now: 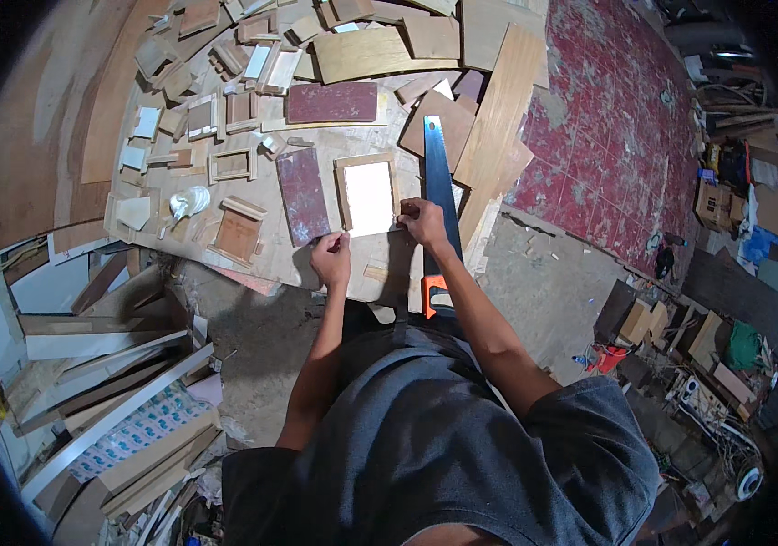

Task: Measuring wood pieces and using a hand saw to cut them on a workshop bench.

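Head: both hands (331, 261) (423, 224) apart (curled)

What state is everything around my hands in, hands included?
Wooden frame: lying flat
White panel: flat, bordered by the frame
Left hand: fingers curled, near panel's lower left corner
Right hand: fingers curled, at its lower right
Handsaw: unheld, handle toward you
Two maroon boards: lying flat, scuffed

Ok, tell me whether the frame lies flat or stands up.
Flat: the frame lies on the table, its white panel facing up.
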The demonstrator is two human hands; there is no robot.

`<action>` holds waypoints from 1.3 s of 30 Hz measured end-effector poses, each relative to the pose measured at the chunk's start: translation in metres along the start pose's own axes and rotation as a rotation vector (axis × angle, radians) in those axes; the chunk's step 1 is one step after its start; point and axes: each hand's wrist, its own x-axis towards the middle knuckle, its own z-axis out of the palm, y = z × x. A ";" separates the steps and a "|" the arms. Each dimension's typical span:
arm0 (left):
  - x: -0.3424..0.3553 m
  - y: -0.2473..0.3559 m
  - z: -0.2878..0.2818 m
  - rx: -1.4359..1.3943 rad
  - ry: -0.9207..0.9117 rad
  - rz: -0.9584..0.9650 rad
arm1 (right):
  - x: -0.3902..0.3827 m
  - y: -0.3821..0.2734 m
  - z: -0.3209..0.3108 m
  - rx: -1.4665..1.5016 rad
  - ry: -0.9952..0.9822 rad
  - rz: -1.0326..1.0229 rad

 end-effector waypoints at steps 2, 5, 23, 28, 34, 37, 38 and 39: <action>0.010 0.010 0.009 -0.170 0.020 0.082 | -0.002 0.013 -0.003 0.069 0.017 0.012; 0.033 0.003 0.008 -0.072 0.075 0.096 | -0.009 -0.014 -0.002 -0.009 -0.025 -0.095; 0.052 0.054 0.025 0.282 0.109 -0.011 | 0.000 -0.039 -0.013 -0.504 -0.217 -0.199; 0.061 0.059 0.031 0.412 0.120 -0.114 | 0.004 -0.042 -0.010 -0.571 -0.237 -0.162; 0.066 0.066 0.028 0.423 0.152 -0.156 | 0.006 -0.043 -0.010 -0.621 -0.226 -0.228; 0.071 0.069 0.018 0.390 0.065 -0.153 | 0.004 -0.043 -0.017 -0.567 -0.218 -0.261; 0.074 0.071 0.015 0.444 -0.003 -0.129 | 0.005 -0.043 -0.019 -0.556 -0.215 -0.263; 0.076 0.073 0.014 0.496 -0.078 -0.100 | 0.006 -0.041 -0.022 -0.545 -0.208 -0.258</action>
